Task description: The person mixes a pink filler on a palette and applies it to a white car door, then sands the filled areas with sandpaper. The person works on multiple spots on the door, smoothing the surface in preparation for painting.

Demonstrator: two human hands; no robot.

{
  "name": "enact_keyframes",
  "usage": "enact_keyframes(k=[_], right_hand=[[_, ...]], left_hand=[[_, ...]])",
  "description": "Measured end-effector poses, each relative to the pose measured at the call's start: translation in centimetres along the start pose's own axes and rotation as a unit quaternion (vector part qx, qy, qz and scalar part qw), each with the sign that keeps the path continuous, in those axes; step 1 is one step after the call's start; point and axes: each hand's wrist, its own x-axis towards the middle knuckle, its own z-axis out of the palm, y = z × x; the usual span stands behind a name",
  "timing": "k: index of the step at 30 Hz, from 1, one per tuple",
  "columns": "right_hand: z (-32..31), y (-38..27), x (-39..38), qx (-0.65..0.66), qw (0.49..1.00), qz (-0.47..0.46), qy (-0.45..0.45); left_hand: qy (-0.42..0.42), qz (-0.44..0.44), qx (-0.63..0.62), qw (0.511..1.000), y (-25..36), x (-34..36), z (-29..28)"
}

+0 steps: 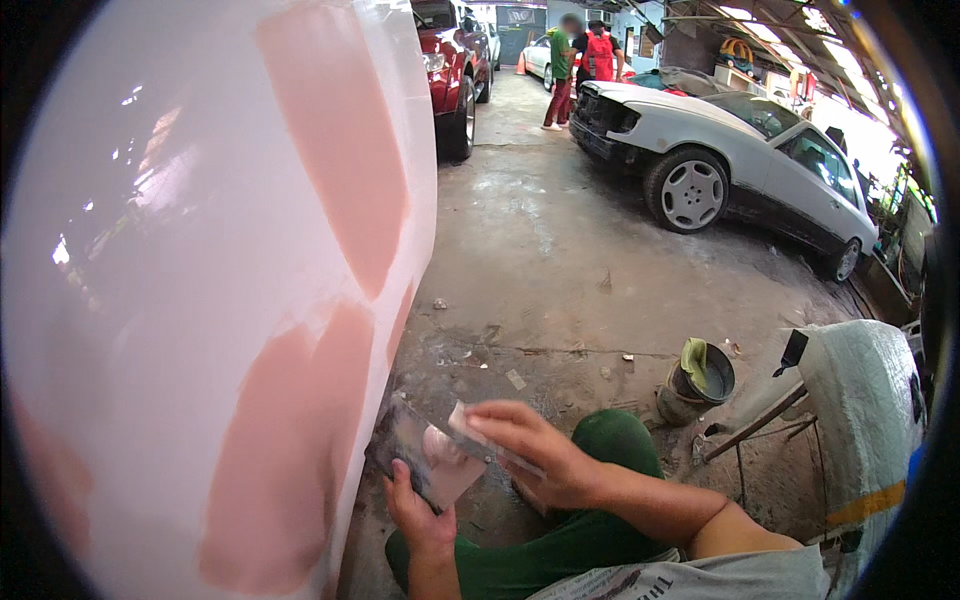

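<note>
My left hand (422, 520) holds a flat mixing board (408, 432) from below, with the thumb over its near edge. A smear of pink filler putty (441, 447) lies on the board. Above its right side, my right hand (535, 445) grips a thin, pale putty spreader (460, 420), fingers pressed along it. Part of the spreader is hidden by the fingers. Close on my left rises a glossy white car body panel (170, 310) with several broad pink filler patches (335, 150) spread over it.
A bucket (675, 405) with a yellow-green cloth (694, 362) over its rim stands to the right. Beside it, a whitish curved panel (865, 400) rests on a stand. Farther off are a white car (750, 165), a red vehicle (452, 50) and two people (560, 75).
</note>
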Motion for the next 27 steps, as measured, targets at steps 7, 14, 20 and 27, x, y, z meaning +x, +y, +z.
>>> enact_keyframes(k=[7, 14, 20, 27], right_hand=[[0.8, 1.2, -2.5, -0.123, 0.988, -0.033, -0.082], [-5.2, 4.2, -2.0, -0.354, 0.928, -0.030, -0.110], [-3.8, 3.1, 0.4, -0.395, 0.905, -0.064, -0.143], [0.4, 3.3, -3.6, -0.286, 0.925, -0.113, -0.225]], left_hand=[[0.030, -0.027, 0.054, 0.998, -0.5, -0.7, 2.5], [0.022, 0.010, 0.130, 0.991, 0.6, -1.3, 1.3], [-0.042, 0.093, 0.308, 0.946, -0.3, -2.4, 1.8], [-0.014, 0.160, 0.442, 0.883, 1.2, -1.6, 2.1]])
